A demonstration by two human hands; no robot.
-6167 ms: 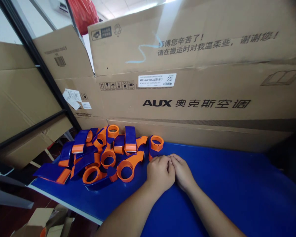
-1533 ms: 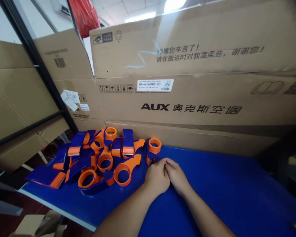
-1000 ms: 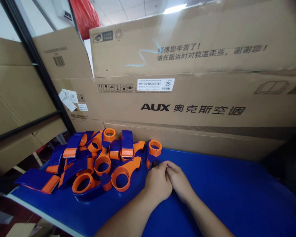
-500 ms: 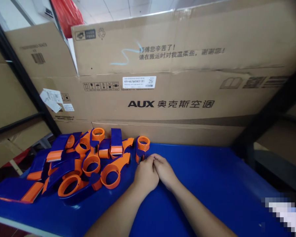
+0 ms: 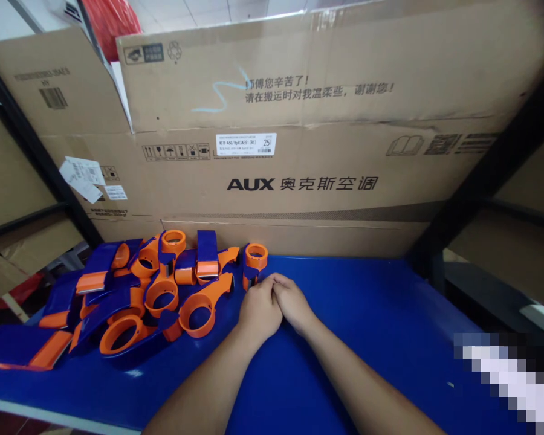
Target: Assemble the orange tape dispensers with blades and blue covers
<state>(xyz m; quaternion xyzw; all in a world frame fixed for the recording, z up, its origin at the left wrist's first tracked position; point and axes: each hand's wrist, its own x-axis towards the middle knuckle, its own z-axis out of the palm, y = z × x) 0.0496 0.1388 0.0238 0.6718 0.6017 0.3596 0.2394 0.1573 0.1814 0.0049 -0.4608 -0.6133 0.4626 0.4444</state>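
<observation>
My left hand (image 5: 260, 307) and my right hand (image 5: 294, 304) meet over the blue tabletop, closed with fingers curled and pressed together. No object shows between them, though their undersides are hidden. Just beyond my left hand is an orange and blue tape dispenser (image 5: 256, 252), its ring at the top and its lower end partly covered by the hand. I cannot tell whether they touch. To the left lies a pile of several similar tape dispensers (image 5: 198, 326), jumbled over one another, some with orange rings facing up.
A large printed cardboard sheet (image 5: 326, 205) stands along the back of the blue table (image 5: 367, 314). Black metal posts (image 5: 453, 211) rise at both sides. A red plastic bag (image 5: 113, 27) hangs behind the cardboard at upper left. A pixelated patch covers the lower right corner.
The whole view has shifted slightly, so everything sits a little further left and higher. My hands keep the same closed pose against each other, and the dispensers have not moved.
</observation>
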